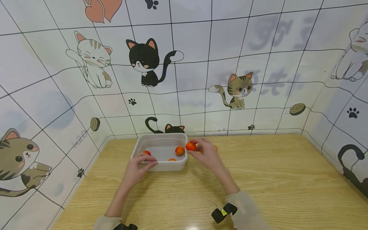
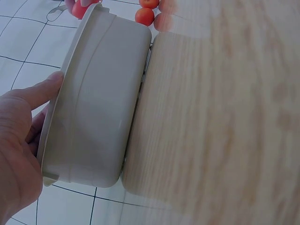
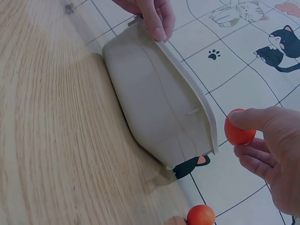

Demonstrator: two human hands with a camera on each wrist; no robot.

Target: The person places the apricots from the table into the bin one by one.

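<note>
A whitish plastic container (image 1: 169,166) stands on the table, with a few round orange-red fruits (image 1: 180,150) inside, one partly behind the left hand and one mostly hidden by the front wall. My left hand (image 1: 136,168) pinches the container's near rim, its thumb outside and fingers over the inner side. Just right of the container's right rim, my right hand (image 1: 209,157) holds another smooth orange-red fruit (image 3: 239,129) between thumb and fingertips. In the right wrist view, that fruit is raised beside the container's rim.
More orange-red fruits (image 2: 145,17) lie on the table right of the container; one (image 1: 216,148) peeks out behind the right hand. The wooden table (image 1: 273,179) meets a cat-patterned wall covering (image 1: 195,105) behind the container, with further patterned panels to both sides.
</note>
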